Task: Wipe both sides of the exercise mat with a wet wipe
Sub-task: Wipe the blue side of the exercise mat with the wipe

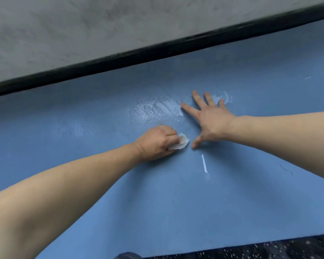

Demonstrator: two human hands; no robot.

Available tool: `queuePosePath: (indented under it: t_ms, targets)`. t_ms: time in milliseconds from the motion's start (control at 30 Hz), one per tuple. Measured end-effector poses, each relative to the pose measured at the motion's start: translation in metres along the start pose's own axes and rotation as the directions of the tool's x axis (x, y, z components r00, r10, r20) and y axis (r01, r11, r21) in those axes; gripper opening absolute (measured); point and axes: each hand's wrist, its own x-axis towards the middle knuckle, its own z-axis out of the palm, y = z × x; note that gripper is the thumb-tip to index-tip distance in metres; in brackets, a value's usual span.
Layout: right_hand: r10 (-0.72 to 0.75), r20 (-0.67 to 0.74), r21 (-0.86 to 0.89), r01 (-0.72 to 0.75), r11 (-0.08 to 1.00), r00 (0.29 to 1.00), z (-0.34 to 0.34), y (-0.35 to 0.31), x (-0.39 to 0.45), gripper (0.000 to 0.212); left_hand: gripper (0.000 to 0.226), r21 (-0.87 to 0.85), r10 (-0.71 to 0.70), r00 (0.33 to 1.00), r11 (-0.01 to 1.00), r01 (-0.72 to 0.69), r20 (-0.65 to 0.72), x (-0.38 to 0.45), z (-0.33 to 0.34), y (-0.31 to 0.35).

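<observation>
Your left hand (pixel 155 142) is gripping the crumpled white wipe (pixel 181 143) on the smooth blue mat (pixel 157 202); your right hand (pixel 211 120) is pressing flat, fingers spread.

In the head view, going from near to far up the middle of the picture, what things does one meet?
Dark speckled floor → blue exercise mat → white streak → wet wipe in the left hand → wet patch → black strip → grey wall.
</observation>
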Motion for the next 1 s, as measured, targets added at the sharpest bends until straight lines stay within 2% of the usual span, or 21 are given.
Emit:
queuePosePath:
  t_ms: [33, 100, 167, 200, 233, 267, 333, 367, 400, 467, 500, 533, 600, 667, 700, 733, 800, 833, 867, 933, 1000]
  targets:
    - [-0.02, -0.009, -0.008, 0.02, 1.0, 1.0, 0.004, -0.001, -0.008, 0.157, 0.019, 0.024, 0.0, 0.999, 1.0, -0.001, 0.034, -0.003, -0.005, -0.005]
    - [-0.037, -0.003, -0.026, 0.037, 0.999, 0.999, 0.015, -0.004, -0.024, 0.163, 0.019, 0.09, -0.22, 0.968, 0.969, 0.231, -0.117, -0.004, -0.012, -0.027]
    - [-0.032, 0.043, -0.041, 0.034, 0.999, 0.999, 0.03, -0.004, -0.038, 0.167, 0.015, 0.036, -0.461, 0.843, 0.872, 0.489, -0.278, -0.009, -0.014, -0.029]
    - [-0.022, 0.07, -0.051, 0.026, 0.998, 0.997, 0.037, -0.003, -0.042, 0.169, 0.015, 0.013, -0.472, 0.836, 0.869, 0.495, -0.279, -0.01, -0.01, -0.017]
    - [-0.013, 0.088, -0.066, 0.019, 0.998, 0.996, 0.043, -0.003, -0.045, 0.171, 0.017, -0.006, -0.388, 0.892, 0.918, 0.397, -0.232, -0.008, -0.003, -0.001]
    - [-0.009, 0.092, -0.077, 0.016, 0.997, 0.996, 0.048, -0.002, -0.046, 0.172, 0.018, -0.014, -0.233, 0.963, 0.972, 0.233, -0.139, -0.01, 0.006, 0.016]
    - [-0.009, 0.087, -0.08, 0.016, 0.997, 0.996, 0.05, -0.001, -0.045, 0.173, 0.017, 0.007, 0.001, 1.0, 1.0, -0.001, 0.028, -0.016, 0.01, 0.023]
    - [-0.011, 0.088, -0.075, 0.018, 0.997, 0.996, 0.049, 0.0, -0.045, 0.173, 0.018, 0.049, -0.024, 0.999, 0.999, 0.022, 0.044, -0.016, 0.003, 0.015]
    - [-0.013, 0.09, -0.069, 0.019, 0.997, 0.996, 0.048, 0.0, -0.045, 0.172, 0.02, 0.091, -0.124, 0.992, 0.988, 0.125, -0.017, -0.013, -0.003, 0.003]
    - [-0.009, 0.097, -0.057, 0.014, 0.998, 0.995, 0.047, 0.0, -0.046, 0.172, 0.021, 0.07, -0.389, 0.895, 0.908, 0.412, -0.219, -0.012, -0.011, -0.009]
    - [-0.004, 0.1, -0.052, 0.009, 0.999, 0.995, 0.047, 0.001, -0.046, 0.172, 0.02, 0.03, -0.451, 0.858, 0.881, 0.472, -0.247, -0.015, -0.008, -0.004]
    - [-0.001, 0.104, -0.048, 0.006, 0.999, 0.995, 0.048, 0.0, -0.045, 0.173, 0.019, 0.0, -0.425, 0.875, 0.9, 0.437, -0.232, -0.017, -0.002, 0.012]
    - [0.0, 0.105, -0.046, 0.005, 0.999, 0.994, 0.05, 0.0, -0.044, 0.174, 0.017, -0.033, -0.153, 0.986, 0.988, 0.151, -0.066, -0.022, 0.018, 0.05]
    - [0.005, 0.099, -0.049, 0.0, 0.999, 0.995, 0.051, 0.0, -0.045, 0.174, 0.017, -0.037, 0.092, 0.99, 0.995, -0.089, 0.11, -0.032, 0.023, 0.061]
    - [0.006, 0.101, -0.049, -0.001, 0.999, 0.995, 0.051, 0.001, -0.045, 0.174, 0.018, -0.011, 0.092, 0.989, 0.996, -0.091, 0.112, -0.031, 0.019, 0.052]
    - [0.005, 0.102, -0.047, 0.0, 0.999, 0.995, 0.051, 0.001, -0.045, 0.173, 0.017, 0.023, 0.013, 0.999, 1.0, -0.014, 0.045, -0.029, 0.016, 0.04]
    - [0.0, 0.098, -0.041, 0.004, 0.999, 0.995, 0.051, 0.001, -0.045, 0.173, 0.016, 0.011, -0.251, 0.958, 0.967, 0.255, -0.142, -0.028, 0.01, 0.03]
    - [-0.002, 0.096, -0.038, 0.006, 0.999, 0.995, 0.051, 0.002, -0.045, 0.173, 0.019, -0.025, -0.324, 0.931, 0.945, 0.325, -0.168, -0.032, 0.013, 0.038]
    - [-0.004, 0.093, -0.036, 0.007, 0.999, 0.996, 0.052, 0.002, -0.045, 0.173, 0.024, -0.07, -0.303, 0.939, 0.953, 0.295, -0.161, -0.035, 0.019, 0.052]
    - [-0.005, 0.088, -0.039, 0.008, 0.999, 0.996, 0.053, 0.002, -0.044, 0.173, 0.026, -0.116, -0.035, 0.999, 0.993, 0.033, -0.008, -0.045, 0.035, 0.087]
    - [-0.009, 0.085, -0.044, 0.013, 0.999, 0.996, 0.053, 0.002, -0.045, 0.172, 0.021, -0.08, 0.17, 0.976, 0.984, -0.16, 0.137, -0.05, 0.032, 0.087]
